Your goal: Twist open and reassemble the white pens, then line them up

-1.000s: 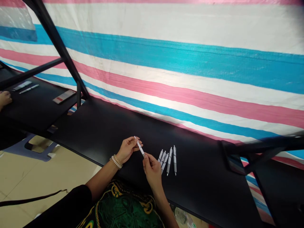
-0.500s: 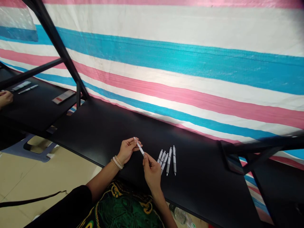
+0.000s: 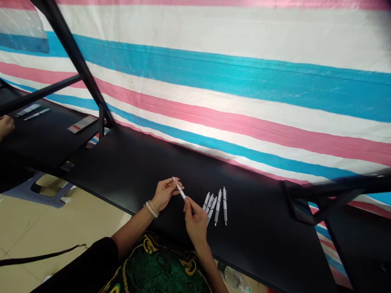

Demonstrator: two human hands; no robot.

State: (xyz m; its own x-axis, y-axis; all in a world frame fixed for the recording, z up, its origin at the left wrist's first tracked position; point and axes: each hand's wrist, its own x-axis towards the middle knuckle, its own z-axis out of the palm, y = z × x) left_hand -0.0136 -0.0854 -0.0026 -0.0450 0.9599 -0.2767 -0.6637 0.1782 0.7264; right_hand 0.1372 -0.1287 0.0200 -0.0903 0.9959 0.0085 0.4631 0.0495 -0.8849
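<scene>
We look down on a person's two bare hands working just above a black tabletop (image 3: 122, 167). Between them sits a slim white retractable pen (image 3: 180, 189), tilted across the space from upper left to lower right. The left hand (image 3: 165, 194), with a beaded bracelet (image 3: 150, 209) at its wrist, is half closed, its curled fingers holding the pen's upper part. The right hand (image 3: 195, 221) is nearly closed, its thumb and forefinger pinching the lower end, and we cannot tell whether the pen's parts are joined or loose. Just beside the right hand, a row of five white pens (image 3: 215, 206) lies on the table, loosely fanned, with the left three crowded together. Black metal frame bars (image 3: 73, 53) cross the view in front of a pink, blue and white striped tarpaulin (image 3: 214, 85). On a separate black table at far left, another person's hand (image 3: 5, 126) rests near a white pen (image 3: 36, 114) and a flat card-like packet (image 3: 82, 124). Below the table edge we see a beige tiled floor (image 3: 61, 230) and a clear plastic bottle (image 3: 233, 279).
</scene>
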